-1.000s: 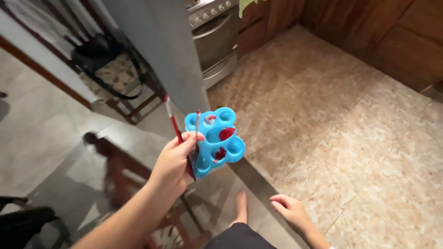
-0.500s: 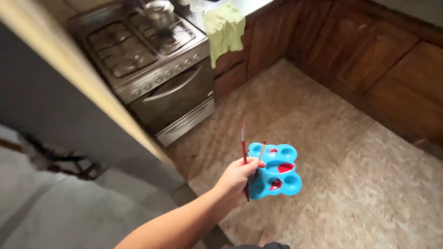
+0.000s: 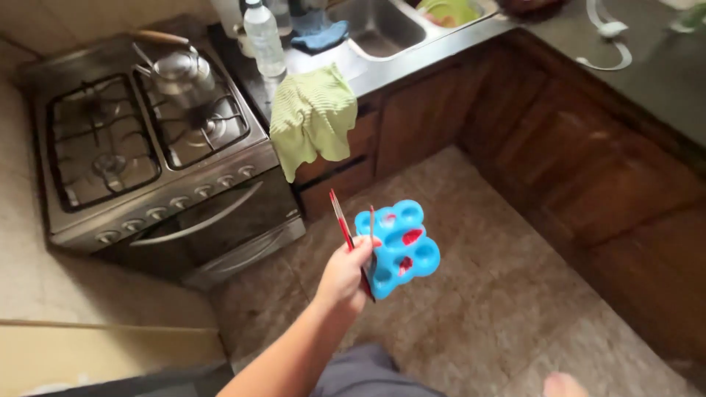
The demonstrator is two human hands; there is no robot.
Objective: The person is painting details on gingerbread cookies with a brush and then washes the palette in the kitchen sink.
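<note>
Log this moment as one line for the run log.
left hand: holds blue plastic paint palette with red paint, plus two thin red-handled brushes | right hand: not in view | surroundings: steel gas stove, green cloth, tiled floor

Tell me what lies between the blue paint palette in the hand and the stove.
In the head view, only bare speckled floor separates the blue paint palette, held in the left hand with two brushes, from the stove.

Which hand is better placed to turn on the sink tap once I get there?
Probably the right. The left hand is full, gripping the blue paint tray and two brushes. The right is out of view, so likely free. The sink lies ahead.
</note>
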